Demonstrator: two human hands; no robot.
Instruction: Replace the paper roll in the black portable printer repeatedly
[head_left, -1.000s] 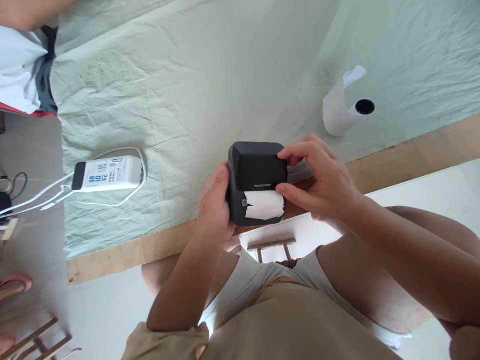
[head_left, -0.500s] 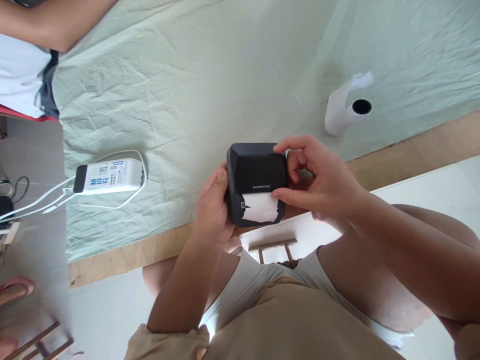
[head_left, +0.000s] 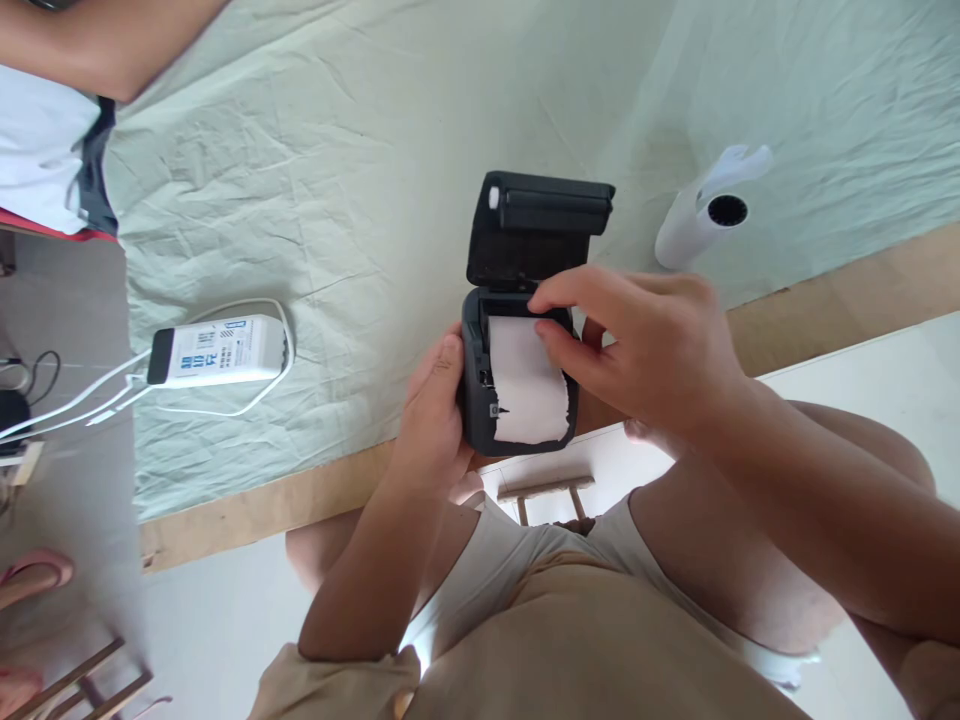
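A small black label printer (head_left: 474, 430) is at the table's front edge, its lid (head_left: 525, 262) swung up and back. My left hand (head_left: 435, 410) grips its left side, thumb along the casing. White paper (head_left: 529, 385) with a torn front end lies across the open bay and over the printer's front. At the bay's upper right is my right hand (head_left: 637, 345), thumb and index finger close together at the paper's upper edge. Whether those fingertips pinch the paper or only touch it, I cannot tell.
To the right on the green cloth (head_left: 360, 180) stands a white paper roll (head_left: 686, 232) with a dark core and a loose end. A white power strip (head_left: 225, 352) with cables lies on the left. Another person's arm (head_left: 112, 45) rests at the upper left.
The printer's lid has gone from closed to raised, uncovering the paper inside. My right hand has shifted from the lid's right edge to the paper in the bay.
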